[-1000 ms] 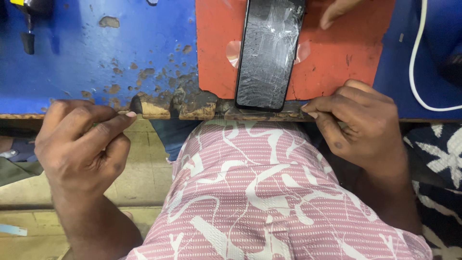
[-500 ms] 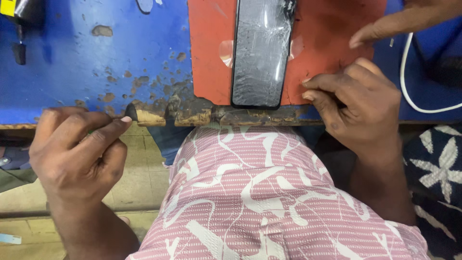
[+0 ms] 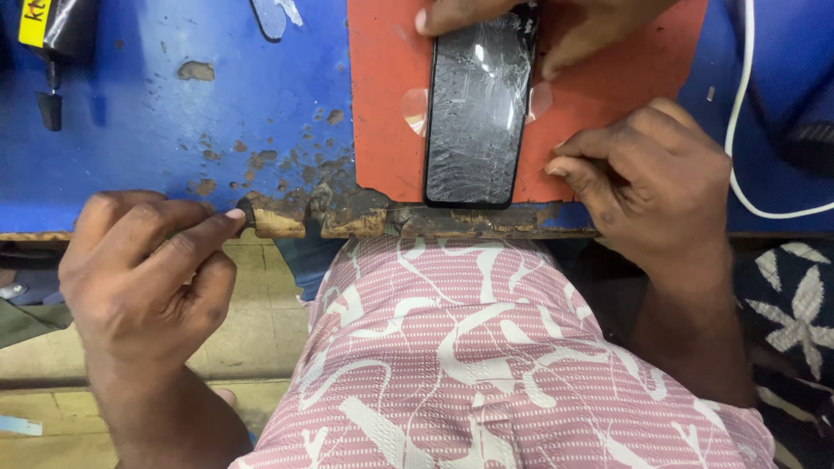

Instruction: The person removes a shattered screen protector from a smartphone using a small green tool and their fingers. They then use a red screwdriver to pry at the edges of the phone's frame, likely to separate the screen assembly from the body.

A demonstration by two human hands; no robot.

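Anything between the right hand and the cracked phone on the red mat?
Nothing lies between them. The right hand rests on the red mat just right of the phone, with only bare mat in the gap. Another person's fingers already press on the phone's top end.

I see a blue tabletop with paint chipped to bare wood along its near edge, a white cable looping at the tabletop's right end, pale tiled floor below its edge, even light.
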